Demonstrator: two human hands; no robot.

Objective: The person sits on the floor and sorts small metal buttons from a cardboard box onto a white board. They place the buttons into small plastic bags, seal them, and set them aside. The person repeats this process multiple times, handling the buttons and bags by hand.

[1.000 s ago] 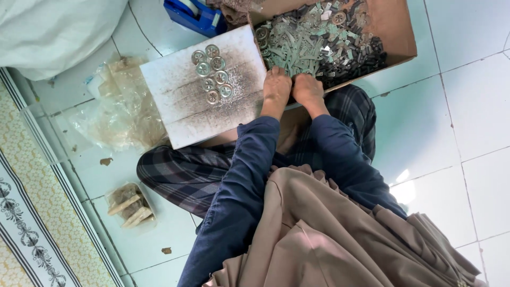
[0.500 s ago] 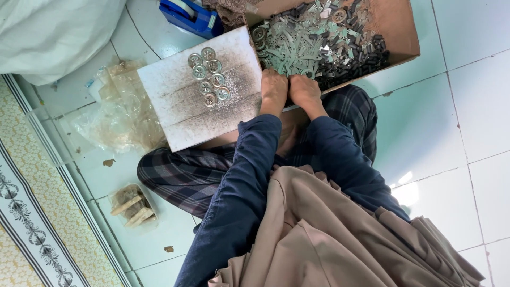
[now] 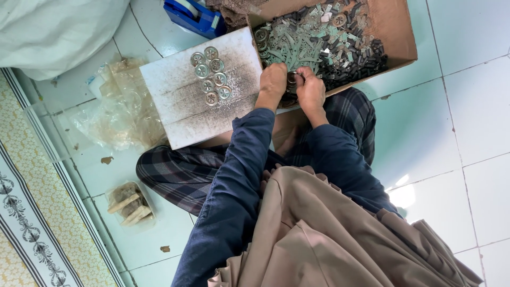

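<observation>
Both hands, left [image 3: 273, 79] and right [image 3: 311, 90], fingers pinching small round metal part [image 3: 292, 79] at cardboard box [image 3: 396, 32] edge; slip risks dropping it into loose pile.

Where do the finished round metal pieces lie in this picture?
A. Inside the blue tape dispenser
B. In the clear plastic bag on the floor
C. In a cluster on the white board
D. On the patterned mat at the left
C: the round metal pieces sit grouped together on the white board, to the left of the cardboard box where both hands work.
</observation>
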